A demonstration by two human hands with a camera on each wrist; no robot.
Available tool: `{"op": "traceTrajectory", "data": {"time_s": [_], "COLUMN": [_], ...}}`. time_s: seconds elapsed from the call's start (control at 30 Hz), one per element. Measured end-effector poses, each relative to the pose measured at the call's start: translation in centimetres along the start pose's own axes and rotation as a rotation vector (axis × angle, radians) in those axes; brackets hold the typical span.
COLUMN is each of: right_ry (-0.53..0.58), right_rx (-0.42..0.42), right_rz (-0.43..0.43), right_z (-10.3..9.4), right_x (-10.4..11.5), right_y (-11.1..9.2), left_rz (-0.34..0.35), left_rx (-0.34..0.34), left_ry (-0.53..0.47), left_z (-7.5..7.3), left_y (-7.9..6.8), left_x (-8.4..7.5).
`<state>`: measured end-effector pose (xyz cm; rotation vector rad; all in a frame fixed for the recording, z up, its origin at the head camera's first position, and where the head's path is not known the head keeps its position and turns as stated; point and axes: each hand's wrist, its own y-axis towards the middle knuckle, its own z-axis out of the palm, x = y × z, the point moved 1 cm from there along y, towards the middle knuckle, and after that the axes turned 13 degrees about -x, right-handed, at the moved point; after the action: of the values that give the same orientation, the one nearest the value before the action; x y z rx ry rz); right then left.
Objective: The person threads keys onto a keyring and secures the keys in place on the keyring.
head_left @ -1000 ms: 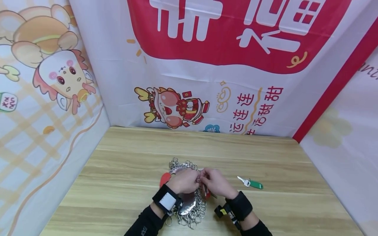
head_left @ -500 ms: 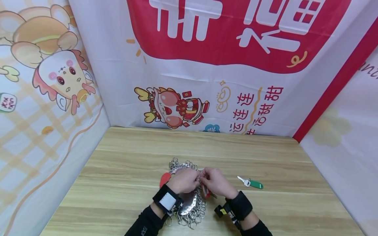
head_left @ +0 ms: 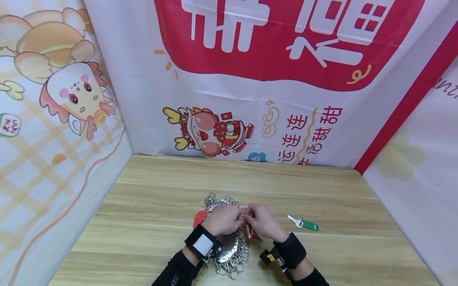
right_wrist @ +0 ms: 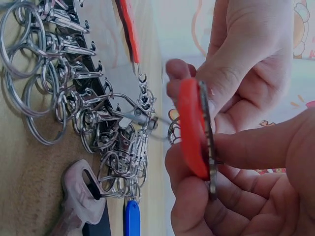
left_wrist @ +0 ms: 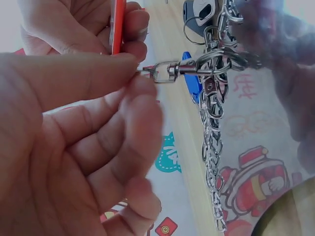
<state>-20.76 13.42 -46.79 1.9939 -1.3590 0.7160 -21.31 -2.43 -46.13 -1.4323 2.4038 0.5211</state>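
Observation:
My left hand [head_left: 223, 219] pinches the end of a metal swivel clasp [left_wrist: 167, 72] between thumb and forefinger. That clasp belongs to a shiny round plate [head_left: 227, 253] rimmed with many clasps and split rings. Right beside it, my right hand [head_left: 265, 222] holds a key [right_wrist: 209, 147] with a red tag [right_wrist: 191, 128], both seen nearly edge-on in the right wrist view. The fingertips of the two hands almost meet over the plate's right edge. Exactly where the right fingers grip the key's ring is hidden.
A key with a green tag [head_left: 309, 225] lies on the wooden table [head_left: 150, 198], right of the hands. Another red tag [head_left: 200, 218] shows left of the plate. A blue tag [right_wrist: 132, 219] and a silver key [right_wrist: 82, 196] hang among the clasps. Printed cloth walls enclose the table.
Both hands stay at nearly the same spot, with only slight finger shifts. The red tag below the right hand turns a little. The green-tagged key has not moved on the table.

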Motion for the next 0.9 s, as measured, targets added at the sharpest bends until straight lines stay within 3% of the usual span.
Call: {"op": "traceTrajectory", "data": {"time_s": [0.17, 0.37, 0.6, 0.9], "right_ry": [-0.003, -0.015, 0.055, 0.023], "right_rx": [0.016, 0.035, 0.041, 0.025], "right_rz": [-0.008, -0.064, 0.003, -0.016], "right_z": [-0.11, -0.15, -0.03, -0.13], "right_x": [0.11, 0.19, -0.03, -0.04], "right_y": [-0.08, -0.06, 0.11, 0.12], "left_rz": [0.036, 0.015, -0.002, 0.019], "left_rx": [0.01, 0.006, -0.013, 0.006], "left_ry": [0.05, 0.032, 0.003, -0.007], "left_z": [-0.18, -0.33, -0.36, -0.57], "left_y": [-0.18, -0.3, -0.22, -0.3], "left_x": [-0.11, -0.27, -0.21, -0.29]}}
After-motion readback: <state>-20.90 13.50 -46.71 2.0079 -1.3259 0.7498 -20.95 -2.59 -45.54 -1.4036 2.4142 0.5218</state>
